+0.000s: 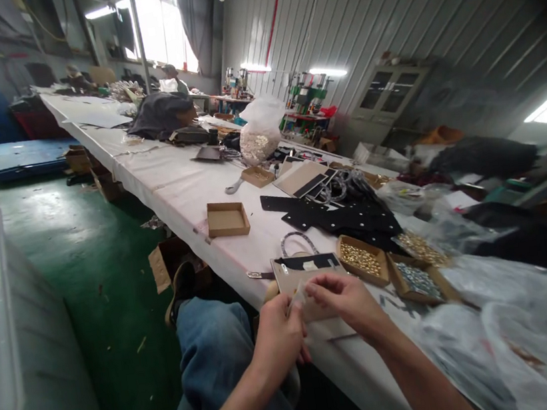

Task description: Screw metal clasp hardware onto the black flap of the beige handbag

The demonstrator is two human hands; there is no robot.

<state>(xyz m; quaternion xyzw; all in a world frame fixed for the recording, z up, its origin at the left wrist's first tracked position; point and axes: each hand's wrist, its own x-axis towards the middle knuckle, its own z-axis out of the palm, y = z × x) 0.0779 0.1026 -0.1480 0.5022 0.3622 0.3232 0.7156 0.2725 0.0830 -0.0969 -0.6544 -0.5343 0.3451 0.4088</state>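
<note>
My left hand [280,325] is closed on a small piece of clear plastic [297,294] at the table's near edge. The fingers of my right hand [339,297] pinch together at the other side of that plastic. Under and behind both hands lies a beige panel [287,280] with a black strip [311,262] along its far side. A looped grey handle [298,235] rises beyond the panel. Right of it sit a cardboard box of gold-coloured pieces [361,259] and a box of silver-coloured pieces [418,280].
A shallow cardboard box [228,219] stands left on the white table [165,185]. Black strips [350,218] lie in a pile farther right. Plastic bags [516,327] spread at the right. A grey bin [33,331] stands at the far left. A person [173,78] is in the background.
</note>
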